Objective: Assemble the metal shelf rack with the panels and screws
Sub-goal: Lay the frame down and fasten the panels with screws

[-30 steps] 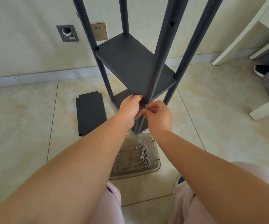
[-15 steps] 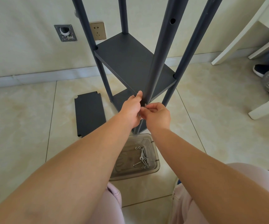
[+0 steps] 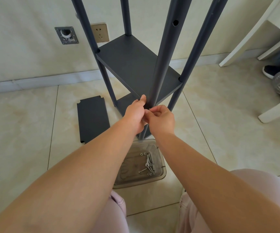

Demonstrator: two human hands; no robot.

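Right hand [image 3: 161, 117] pinches something small, likely a screw, mid-frame against the dark grey metal post [image 3: 159, 69]; left hand [image 3: 135, 113] steadies it with straight fingers. Next: thread it squarely.

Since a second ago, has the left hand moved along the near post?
Yes. The left hand has slid slightly up the near post; its fingertips now lie closer to the front edge of the shelf panel. The right hand stays beside it.
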